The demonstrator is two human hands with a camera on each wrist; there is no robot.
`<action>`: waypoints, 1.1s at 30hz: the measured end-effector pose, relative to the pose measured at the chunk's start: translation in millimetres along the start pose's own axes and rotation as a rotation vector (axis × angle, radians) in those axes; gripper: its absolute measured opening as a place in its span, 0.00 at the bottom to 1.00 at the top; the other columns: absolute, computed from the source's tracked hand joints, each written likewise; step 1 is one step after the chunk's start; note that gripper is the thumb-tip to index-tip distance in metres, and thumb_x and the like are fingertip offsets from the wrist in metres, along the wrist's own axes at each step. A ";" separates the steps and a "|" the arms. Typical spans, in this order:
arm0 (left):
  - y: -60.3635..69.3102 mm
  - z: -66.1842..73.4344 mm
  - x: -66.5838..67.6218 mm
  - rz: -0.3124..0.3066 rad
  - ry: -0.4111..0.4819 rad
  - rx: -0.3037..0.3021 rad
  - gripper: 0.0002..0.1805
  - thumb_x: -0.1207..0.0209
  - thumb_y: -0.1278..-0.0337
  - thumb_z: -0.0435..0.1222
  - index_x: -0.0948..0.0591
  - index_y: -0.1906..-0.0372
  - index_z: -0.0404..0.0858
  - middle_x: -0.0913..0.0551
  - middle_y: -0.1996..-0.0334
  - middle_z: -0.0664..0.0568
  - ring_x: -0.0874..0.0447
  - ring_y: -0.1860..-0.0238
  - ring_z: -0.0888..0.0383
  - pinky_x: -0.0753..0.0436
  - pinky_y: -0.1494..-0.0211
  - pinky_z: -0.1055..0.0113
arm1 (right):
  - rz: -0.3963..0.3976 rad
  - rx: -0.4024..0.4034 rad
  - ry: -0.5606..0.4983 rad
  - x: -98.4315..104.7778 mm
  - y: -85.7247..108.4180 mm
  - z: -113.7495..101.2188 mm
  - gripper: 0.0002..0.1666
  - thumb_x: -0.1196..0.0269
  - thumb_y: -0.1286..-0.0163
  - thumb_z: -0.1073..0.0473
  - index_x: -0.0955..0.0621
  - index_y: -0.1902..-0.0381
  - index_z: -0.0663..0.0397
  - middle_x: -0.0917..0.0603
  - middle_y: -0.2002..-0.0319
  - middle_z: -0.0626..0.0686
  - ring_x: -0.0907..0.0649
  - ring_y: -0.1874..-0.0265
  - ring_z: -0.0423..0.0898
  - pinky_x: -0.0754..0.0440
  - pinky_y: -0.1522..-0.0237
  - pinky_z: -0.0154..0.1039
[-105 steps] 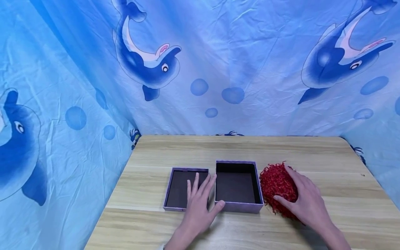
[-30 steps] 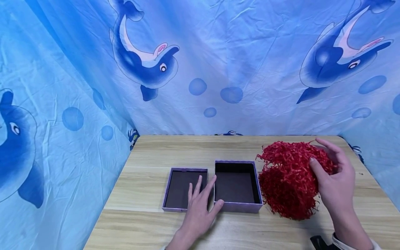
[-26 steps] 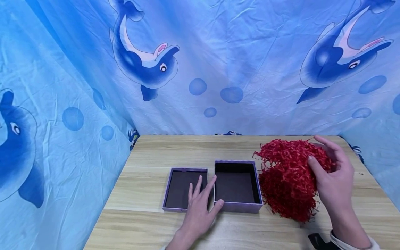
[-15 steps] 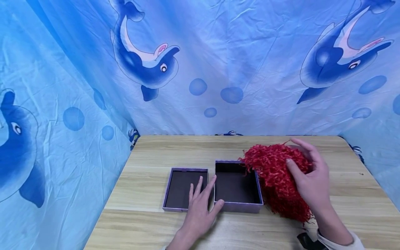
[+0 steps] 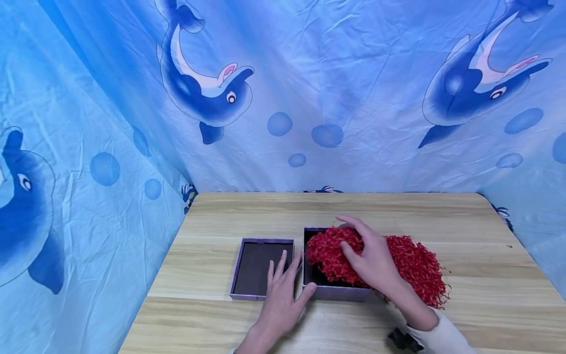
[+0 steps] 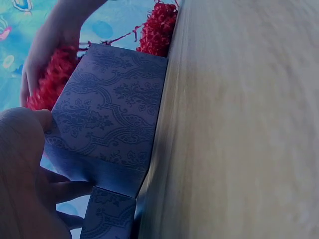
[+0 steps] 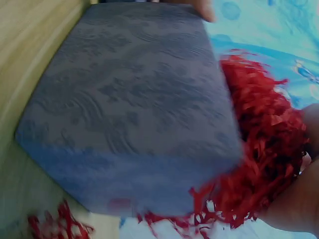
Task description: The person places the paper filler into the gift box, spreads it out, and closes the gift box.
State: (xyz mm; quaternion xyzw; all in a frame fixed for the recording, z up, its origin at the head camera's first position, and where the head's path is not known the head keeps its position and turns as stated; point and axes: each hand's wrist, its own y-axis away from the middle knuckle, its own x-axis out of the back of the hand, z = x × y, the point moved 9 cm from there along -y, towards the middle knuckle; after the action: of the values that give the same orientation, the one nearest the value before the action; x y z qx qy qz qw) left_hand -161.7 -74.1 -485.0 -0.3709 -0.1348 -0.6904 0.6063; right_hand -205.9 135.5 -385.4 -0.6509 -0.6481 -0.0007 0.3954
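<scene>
My right hand (image 5: 376, 260) grips a clump of red shredded paper (image 5: 329, 253) over the purple patterned box (image 5: 340, 294) with a black inside. The clump covers most of the box's opening and hangs over its right side. In the right wrist view, loose paper strands (image 7: 259, 134) spill past the rim. My left hand (image 5: 280, 307) lies at the box's front left corner with fingers spread and fairly straight. Its thumb (image 6: 42, 119) touches the rim in the left wrist view. More shredded paper (image 5: 420, 270) lies right of the box, partly behind my right forearm.
A shallow purple tray, likely the box's lid (image 5: 252, 268), lies left of the box with its black inside up. A light wooden table (image 5: 199, 314) bears everything. Blue dolphin-print cloth (image 5: 376, 73) hangs behind and beside it. A black device (image 5: 404, 339) sits by my right wrist.
My right hand has lifted a clump of shredded paper from the pile and moved it left and down, over the box. The left hand stays at the box corner.
</scene>
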 end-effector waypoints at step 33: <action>0.8 -1.2 -1.5 0.007 -0.036 -0.004 0.41 0.36 0.21 0.51 0.32 0.15 0.36 0.25 0.20 0.41 0.45 0.12 0.34 0.56 0.14 0.27 | -0.488 -0.342 -0.007 -43.5 29.5 15.2 0.56 0.33 0.17 0.40 0.50 0.07 0.46 0.28 0.19 0.68 0.26 0.22 0.68 0.25 0.27 0.73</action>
State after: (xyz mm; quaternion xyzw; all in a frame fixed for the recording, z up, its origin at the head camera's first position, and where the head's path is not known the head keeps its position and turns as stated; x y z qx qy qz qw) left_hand -161.3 -73.9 -487.1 -0.3850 -0.1434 -0.6817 0.6054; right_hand -195.7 111.1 -433.3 -0.5329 -0.7772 -0.2028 0.2660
